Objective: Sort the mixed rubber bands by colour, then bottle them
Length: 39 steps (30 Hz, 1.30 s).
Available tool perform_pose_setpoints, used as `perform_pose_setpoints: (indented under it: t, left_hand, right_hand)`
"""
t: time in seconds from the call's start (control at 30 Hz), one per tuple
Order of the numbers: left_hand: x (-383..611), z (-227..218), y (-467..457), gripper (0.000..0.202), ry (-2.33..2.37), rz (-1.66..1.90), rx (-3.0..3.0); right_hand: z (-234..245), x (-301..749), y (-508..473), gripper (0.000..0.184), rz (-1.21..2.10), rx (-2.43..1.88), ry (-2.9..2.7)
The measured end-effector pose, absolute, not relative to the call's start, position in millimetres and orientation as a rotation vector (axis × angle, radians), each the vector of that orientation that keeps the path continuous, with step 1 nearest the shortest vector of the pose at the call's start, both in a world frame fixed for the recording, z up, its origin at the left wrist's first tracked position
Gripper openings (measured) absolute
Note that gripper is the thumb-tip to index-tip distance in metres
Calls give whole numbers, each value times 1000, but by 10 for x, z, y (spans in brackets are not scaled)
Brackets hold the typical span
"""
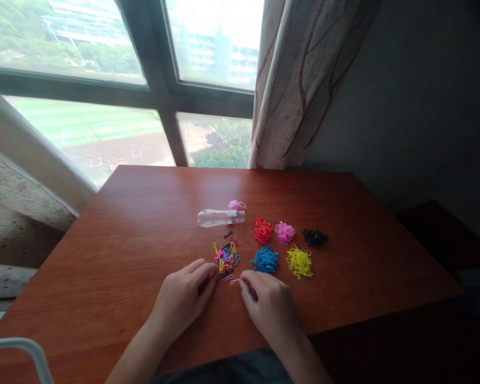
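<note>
My left hand [188, 288] is closed in a pinch at the near left edge of a mixed pile of small coloured rubber bands [226, 257]. What its fingertips hold, if anything, is too small to make out. My right hand [268, 298] pinches a pink rubber band [235, 281] just right of that pile. Beyond the right hand, bands lie grouped by colour: a blue heap [265, 260], a yellow heap [300, 261], a red heap [262, 231], a pink heap [285, 232] and a black heap [314, 237].
A clear plastic bottle [216, 217] lies on its side behind the mixed pile, its neck pointing right. Behind its neck is a pink object [237, 205]. The wooden table [144, 224] reaches a window with curtains [296, 80]. A white curved bar [24, 344] shows at lower left.
</note>
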<state>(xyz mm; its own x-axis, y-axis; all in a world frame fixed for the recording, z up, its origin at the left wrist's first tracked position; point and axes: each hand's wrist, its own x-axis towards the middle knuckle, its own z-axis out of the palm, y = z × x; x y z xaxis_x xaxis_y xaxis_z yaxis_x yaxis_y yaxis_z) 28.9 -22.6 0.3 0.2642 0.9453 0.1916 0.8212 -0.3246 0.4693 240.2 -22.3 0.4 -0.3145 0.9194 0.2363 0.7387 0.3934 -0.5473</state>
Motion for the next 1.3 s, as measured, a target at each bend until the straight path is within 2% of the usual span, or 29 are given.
perform_pose_setpoints:
  t: [0.3,0.43,0.67,1.0,1.3]
  left_hand:
    - [278,-43,-237,20,1626,592,2283]
    - [275,-40,-240,20,1626,593,2282]
    - [273,-30,-235,19,1626,601,2294]
    - [292,-9,-244,19,1611,612,2279]
    - [313,17,-231,15,1603,516,2260]
  right_hand:
    - [162,3322,509,16,109,-1638,-1945]
    - [143,3517,693,19,74,-1667,-1969]
    - [169,3460,539,16,177,-1613,-2012]
    - [-2,2750,-114,16,488,-1372,-2111]
    - [-82,2435,-307,18,582,-1332,-2122]
